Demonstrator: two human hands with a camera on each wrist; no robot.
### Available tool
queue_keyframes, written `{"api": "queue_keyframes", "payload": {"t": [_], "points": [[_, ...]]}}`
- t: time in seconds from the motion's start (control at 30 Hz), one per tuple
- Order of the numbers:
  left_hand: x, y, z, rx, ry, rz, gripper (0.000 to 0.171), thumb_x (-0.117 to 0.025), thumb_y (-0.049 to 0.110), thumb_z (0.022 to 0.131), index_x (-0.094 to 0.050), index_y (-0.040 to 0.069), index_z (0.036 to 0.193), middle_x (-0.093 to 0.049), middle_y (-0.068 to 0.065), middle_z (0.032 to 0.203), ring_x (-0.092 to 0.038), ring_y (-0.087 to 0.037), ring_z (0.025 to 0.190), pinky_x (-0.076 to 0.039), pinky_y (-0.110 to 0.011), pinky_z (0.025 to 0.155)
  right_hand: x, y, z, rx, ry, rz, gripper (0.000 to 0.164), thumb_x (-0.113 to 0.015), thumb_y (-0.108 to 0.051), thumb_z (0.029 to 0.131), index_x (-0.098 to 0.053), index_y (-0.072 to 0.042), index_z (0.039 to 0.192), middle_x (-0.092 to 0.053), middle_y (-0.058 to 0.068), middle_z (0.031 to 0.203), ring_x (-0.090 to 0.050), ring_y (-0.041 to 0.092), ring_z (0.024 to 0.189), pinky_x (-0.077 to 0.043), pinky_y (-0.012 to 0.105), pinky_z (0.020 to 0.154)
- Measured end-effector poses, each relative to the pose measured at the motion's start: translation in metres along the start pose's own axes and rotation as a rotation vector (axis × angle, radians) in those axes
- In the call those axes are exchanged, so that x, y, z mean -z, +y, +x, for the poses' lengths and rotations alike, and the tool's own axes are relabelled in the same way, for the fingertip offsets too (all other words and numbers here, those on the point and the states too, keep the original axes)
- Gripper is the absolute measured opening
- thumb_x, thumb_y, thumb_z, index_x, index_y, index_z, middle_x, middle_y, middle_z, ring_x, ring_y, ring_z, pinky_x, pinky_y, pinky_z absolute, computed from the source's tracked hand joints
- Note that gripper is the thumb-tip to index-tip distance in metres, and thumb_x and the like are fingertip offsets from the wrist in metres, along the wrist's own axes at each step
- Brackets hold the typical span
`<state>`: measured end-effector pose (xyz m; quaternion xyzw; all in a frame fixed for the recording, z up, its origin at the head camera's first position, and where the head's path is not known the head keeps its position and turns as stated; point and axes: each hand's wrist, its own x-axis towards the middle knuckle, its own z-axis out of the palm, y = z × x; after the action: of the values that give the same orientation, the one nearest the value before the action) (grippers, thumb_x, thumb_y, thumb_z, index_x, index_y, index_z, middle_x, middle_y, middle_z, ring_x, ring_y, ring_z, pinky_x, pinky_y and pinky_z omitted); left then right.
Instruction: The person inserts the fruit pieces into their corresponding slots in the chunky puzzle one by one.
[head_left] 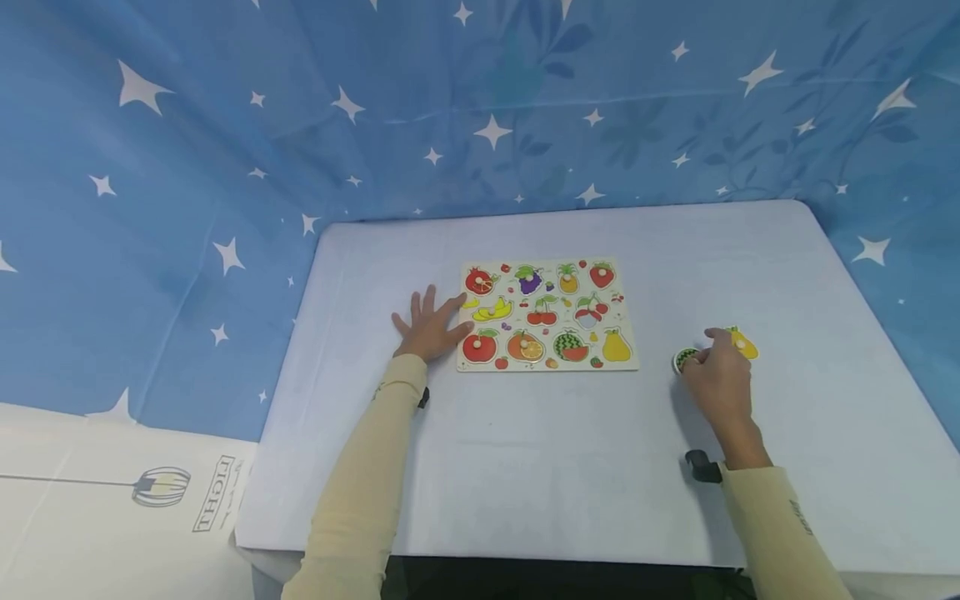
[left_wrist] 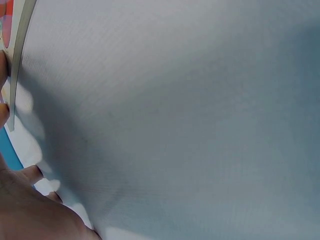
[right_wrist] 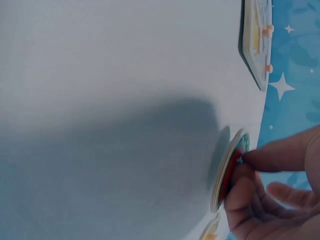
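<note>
A fruit puzzle board (head_left: 628, 365) lies on the white-covered table, with knobbed fruit pieces across it. My left hand (head_left: 427, 333) is at the board's left edge, fingers spread, with thumb and index finger touching its border. In the left wrist view, fingertips rest along the board's edge (left_wrist: 19, 55). Away to the right, my right hand (head_left: 722, 379) pinches a watermelon puzzle piece (head_left: 682, 359) by its knob. The right wrist view shows this watermelon piece (right_wrist: 229, 170) between thumb and finger, close over the table. Beside it lies a yellow pear piece (head_left: 744, 344), partly hidden by the hand.
The white table cover (head_left: 555, 467) extends around the board and both arms. A blue curtain with white stars (head_left: 420, 108) hangs behind the table and along its sides. Cream fabric with a printed lamp (head_left: 161, 487) is at the lower left.
</note>
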<state>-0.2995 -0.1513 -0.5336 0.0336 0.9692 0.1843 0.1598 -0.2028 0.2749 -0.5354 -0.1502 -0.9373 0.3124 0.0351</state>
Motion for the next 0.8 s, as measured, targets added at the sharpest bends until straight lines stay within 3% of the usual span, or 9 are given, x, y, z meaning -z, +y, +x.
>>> {"api": "queue_keyframes", "payload": {"t": [0.27,0.57,0.8], "points": [[0.001,-0.003,0.000,0.014,0.006,-0.005,0.065,-0.054,0.056,0.093,-0.029,0.042,0.152,0.002,-0.010,0.164,0.010,-0.039,0.148,0.005,-0.074,0.106,-0.001,-0.012,0.007,0.146,-0.075,-0.011,0.062,-0.060,0.000,0.085,-0.036,0.007,0.142,-0.063,0.024,0.096,-0.058,0.032,0.078,-0.046,0.032,0.056],[-0.002,-0.005,0.005,0.021,-0.002,-0.004,0.067,-0.053,0.059,0.092,-0.027,0.044,0.152,0.005,-0.009,0.164,0.013,-0.038,0.148,0.007,-0.073,0.106,-0.010,-0.030,0.011,0.192,-0.148,-0.005,0.065,-0.061,-0.001,0.088,-0.032,0.002,0.146,-0.061,0.020,0.099,-0.056,0.031,0.084,-0.049,0.039,0.069],[-0.004,-0.004,0.006,0.015,0.009,-0.003,0.067,-0.054,0.058,0.092,-0.028,0.044,0.152,0.004,-0.009,0.164,0.013,-0.039,0.148,0.006,-0.074,0.106,-0.026,-0.051,0.013,0.256,-0.188,0.018,0.062,-0.061,-0.002,0.089,-0.034,0.001,0.145,-0.062,0.017,0.097,-0.056,0.028,0.083,-0.048,0.039,0.069]]}}
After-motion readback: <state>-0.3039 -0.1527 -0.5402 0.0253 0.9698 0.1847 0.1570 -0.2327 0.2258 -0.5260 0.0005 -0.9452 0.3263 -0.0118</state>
